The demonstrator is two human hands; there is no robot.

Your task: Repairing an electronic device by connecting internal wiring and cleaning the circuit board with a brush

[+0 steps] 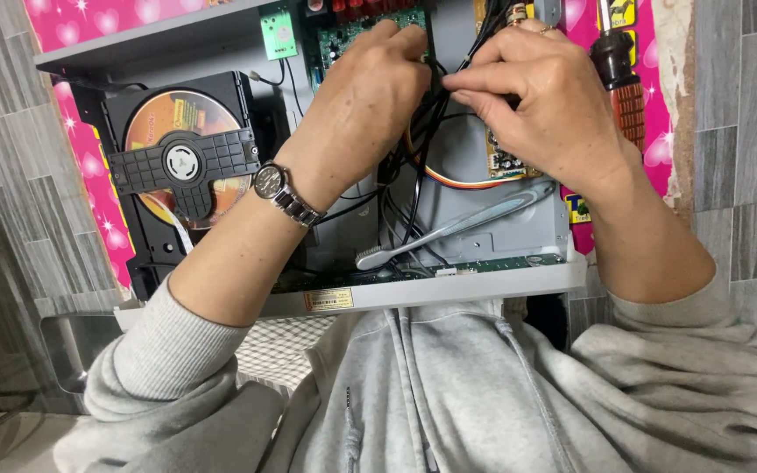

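An opened grey disc player chassis point(449, 285) lies in front of me. My left hand point(361, 101), with a wristwatch point(284, 194) on its wrist, rests on a green circuit board point(348, 35) at the top. My right hand point(532, 96) pinches black wires point(431, 114) between thumb and fingers beside it. A disc point(173, 123) sits in the black drive point(186, 166) on the left. A grey toothbrush point(457, 223) lies inside the chassis below my hands.
A screwdriver with a red-brown handle point(624, 83) lies at the right on a pink sheet with hearts point(89, 149). A striped ribbon cable point(466, 182) curves under my right hand. Grey tiles point(10, 175) surround the work area. My grey sweatshirt point(449, 394) fills the foreground.
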